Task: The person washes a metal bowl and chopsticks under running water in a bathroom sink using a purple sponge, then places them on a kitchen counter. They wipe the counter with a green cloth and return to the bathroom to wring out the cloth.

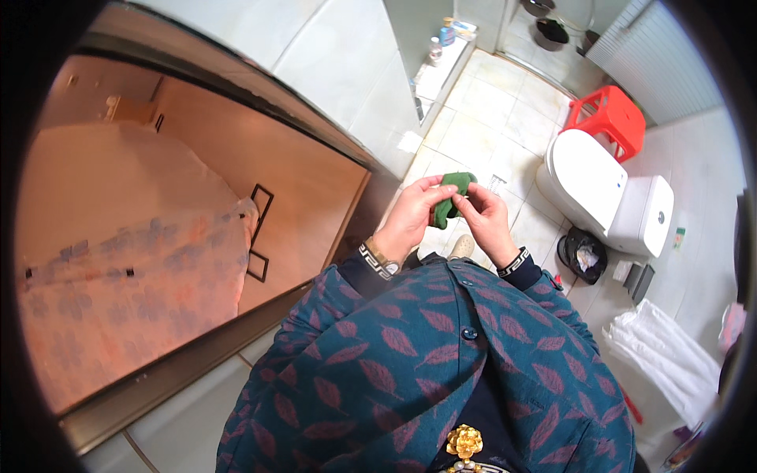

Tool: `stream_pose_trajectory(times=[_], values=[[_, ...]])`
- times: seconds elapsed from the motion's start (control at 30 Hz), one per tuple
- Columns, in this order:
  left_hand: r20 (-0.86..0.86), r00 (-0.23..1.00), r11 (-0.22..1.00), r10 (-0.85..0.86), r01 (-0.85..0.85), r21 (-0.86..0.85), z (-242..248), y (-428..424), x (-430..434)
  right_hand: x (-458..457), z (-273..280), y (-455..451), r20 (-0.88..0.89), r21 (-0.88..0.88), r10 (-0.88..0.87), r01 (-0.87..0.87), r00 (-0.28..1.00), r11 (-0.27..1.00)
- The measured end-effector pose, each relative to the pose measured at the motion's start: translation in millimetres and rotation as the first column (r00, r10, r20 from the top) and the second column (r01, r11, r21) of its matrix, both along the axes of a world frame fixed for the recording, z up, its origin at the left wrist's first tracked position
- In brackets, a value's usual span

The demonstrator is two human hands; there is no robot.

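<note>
A small green cloth (453,188), folded or bunched, is held between both hands in front of my body, above the tiled floor. My left hand (417,207) pinches its left side with thumb and fingers; a wristwatch shows at that wrist. On the other side, my right hand (486,217) grips the cloth's right edge with thumb and forefinger. Whether the cloth is a sock or another small garment I cannot tell. Below the hands, a light-coloured clog (461,246) is partly visible on one foot.
Right of me are a white toilet (585,177), a red plastic stool (615,115) and a black-lined waste bin (584,254). A white cloth or bag (662,349) hangs lower right. Bottles (436,52) stand on a white ledge ahead. A window frame (195,366) runs along the left.
</note>
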State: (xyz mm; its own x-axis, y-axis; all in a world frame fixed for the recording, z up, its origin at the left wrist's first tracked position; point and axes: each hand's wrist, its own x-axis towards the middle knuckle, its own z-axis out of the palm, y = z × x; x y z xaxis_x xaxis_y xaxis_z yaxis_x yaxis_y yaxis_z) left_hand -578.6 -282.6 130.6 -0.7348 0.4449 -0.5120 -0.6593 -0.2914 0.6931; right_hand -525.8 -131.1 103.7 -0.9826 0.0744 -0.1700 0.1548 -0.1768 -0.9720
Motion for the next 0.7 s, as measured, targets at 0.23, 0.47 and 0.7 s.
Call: stream_pose_trajectory(times=[0.23,0.47,0.7], values=[[0.069,0.973,0.973,0.220,-0.214,-0.087,11.8,-31.6,23.8,-9.6,-15.6,-17.6,0.044,-0.043,0.189,-0.187,0.981,0.981],[0.068,0.915,0.912,0.398,-0.387,-0.136,27.2,-78.9,41.9,-23.2,-19.5,-54.0,0.018,0.033,0.354,-0.354,0.935,0.935],[0.262,0.906,0.836,0.332,-0.412,0.363,4.6,-108.4,41.2,-38.7,10.6,-105.6,0.067,-0.338,0.661,-0.607,0.747,0.720]])
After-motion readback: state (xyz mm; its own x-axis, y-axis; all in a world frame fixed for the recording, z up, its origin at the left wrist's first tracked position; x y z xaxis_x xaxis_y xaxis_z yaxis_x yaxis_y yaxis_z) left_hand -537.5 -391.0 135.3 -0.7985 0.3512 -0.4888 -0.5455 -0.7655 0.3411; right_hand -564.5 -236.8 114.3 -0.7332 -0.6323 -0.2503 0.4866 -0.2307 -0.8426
